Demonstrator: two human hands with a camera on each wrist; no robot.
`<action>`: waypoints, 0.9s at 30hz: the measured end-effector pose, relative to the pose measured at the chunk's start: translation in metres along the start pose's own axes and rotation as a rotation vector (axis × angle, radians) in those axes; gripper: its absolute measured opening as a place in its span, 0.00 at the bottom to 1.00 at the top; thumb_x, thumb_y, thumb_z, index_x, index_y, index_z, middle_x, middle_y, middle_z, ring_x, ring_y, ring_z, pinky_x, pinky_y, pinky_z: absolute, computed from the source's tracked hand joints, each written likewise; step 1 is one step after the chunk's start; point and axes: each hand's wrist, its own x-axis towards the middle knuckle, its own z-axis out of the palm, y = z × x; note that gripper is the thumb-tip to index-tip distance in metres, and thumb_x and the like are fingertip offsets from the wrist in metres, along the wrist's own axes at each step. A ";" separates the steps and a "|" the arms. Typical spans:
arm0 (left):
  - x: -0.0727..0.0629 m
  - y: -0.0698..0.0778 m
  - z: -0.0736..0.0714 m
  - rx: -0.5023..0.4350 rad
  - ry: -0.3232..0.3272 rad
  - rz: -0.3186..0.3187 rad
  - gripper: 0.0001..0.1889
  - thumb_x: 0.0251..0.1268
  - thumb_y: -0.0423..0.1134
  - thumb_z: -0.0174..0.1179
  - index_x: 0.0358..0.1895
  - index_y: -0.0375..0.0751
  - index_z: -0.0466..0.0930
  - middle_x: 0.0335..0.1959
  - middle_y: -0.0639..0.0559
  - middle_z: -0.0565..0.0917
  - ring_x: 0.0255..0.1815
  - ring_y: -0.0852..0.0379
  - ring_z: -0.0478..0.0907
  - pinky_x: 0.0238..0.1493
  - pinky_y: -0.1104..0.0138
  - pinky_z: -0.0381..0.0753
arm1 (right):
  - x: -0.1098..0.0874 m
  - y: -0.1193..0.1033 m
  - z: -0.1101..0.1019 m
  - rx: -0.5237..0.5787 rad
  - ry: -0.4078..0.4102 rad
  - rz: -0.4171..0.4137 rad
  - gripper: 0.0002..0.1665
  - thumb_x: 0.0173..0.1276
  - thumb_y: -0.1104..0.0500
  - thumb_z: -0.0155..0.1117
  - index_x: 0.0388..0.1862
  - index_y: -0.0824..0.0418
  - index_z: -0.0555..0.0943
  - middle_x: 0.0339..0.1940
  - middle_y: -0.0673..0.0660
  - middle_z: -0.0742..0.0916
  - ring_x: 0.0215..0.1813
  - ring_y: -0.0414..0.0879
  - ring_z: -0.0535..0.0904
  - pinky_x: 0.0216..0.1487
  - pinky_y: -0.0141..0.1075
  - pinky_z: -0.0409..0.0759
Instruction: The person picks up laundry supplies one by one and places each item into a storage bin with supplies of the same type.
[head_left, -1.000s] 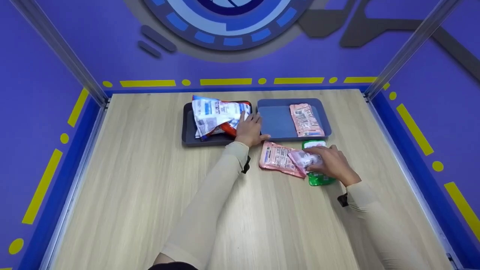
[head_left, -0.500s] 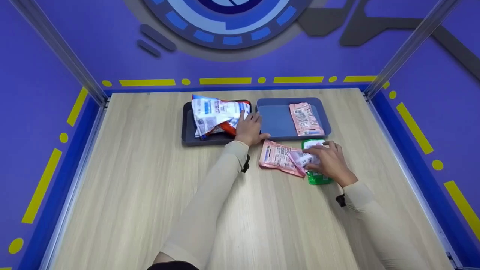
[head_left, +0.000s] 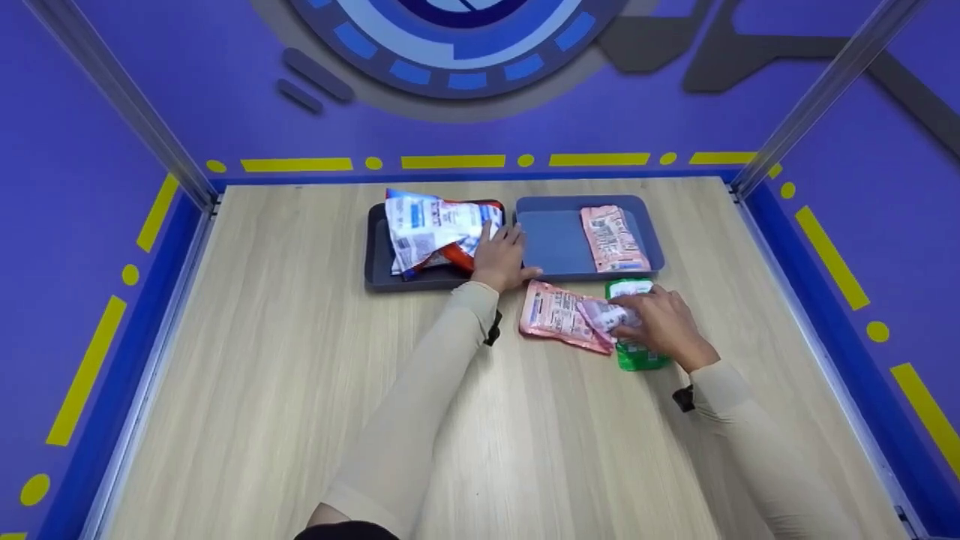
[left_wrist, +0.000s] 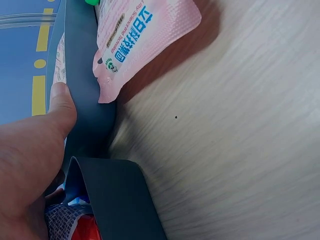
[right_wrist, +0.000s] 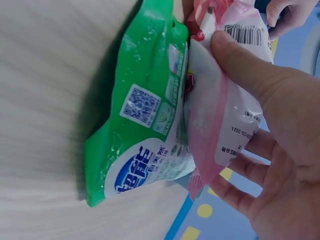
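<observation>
1. I have the right grip (head_left: 666,326) pinching a pink-and-white packet (head_left: 604,318) between thumb and fingers.
2. That packet is above the worktop (head_left: 300,390), in front of the blue-grey tray (head_left: 551,232), between a flat pink packet (head_left: 556,313) and a green packet (head_left: 641,358), overlapping both in my head view.
3. I see the left grip (head_left: 501,259) spread, fingers resting on a white-and-blue bag (head_left: 424,225) in the dark tray (head_left: 405,286), thumb stretched toward the blue-grey tray.
4. Another pink packet (head_left: 615,238) lies at the blue-grey tray's right end.
</observation>
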 end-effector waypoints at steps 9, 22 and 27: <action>0.000 0.000 0.000 -0.012 0.004 -0.004 0.47 0.69 0.74 0.49 0.82 0.47 0.58 0.84 0.51 0.54 0.83 0.51 0.52 0.82 0.48 0.33 | 0.001 0.003 -0.006 0.008 0.016 -0.063 0.32 0.59 0.48 0.81 0.61 0.57 0.85 0.54 0.59 0.89 0.53 0.59 0.81 0.53 0.60 0.80; 0.002 0.000 0.003 -0.015 -0.003 -0.012 0.47 0.69 0.74 0.48 0.83 0.48 0.57 0.84 0.52 0.54 0.83 0.51 0.50 0.82 0.48 0.32 | 0.002 0.002 -0.013 0.037 0.010 -0.062 0.29 0.60 0.50 0.80 0.59 0.60 0.86 0.53 0.57 0.90 0.51 0.58 0.81 0.50 0.57 0.82; 0.001 0.000 0.002 -0.012 0.002 -0.012 0.48 0.69 0.75 0.48 0.83 0.47 0.57 0.84 0.52 0.54 0.83 0.51 0.51 0.82 0.48 0.32 | 0.001 0.003 -0.014 0.048 0.020 -0.072 0.29 0.60 0.50 0.80 0.59 0.59 0.86 0.53 0.57 0.90 0.50 0.57 0.81 0.49 0.56 0.82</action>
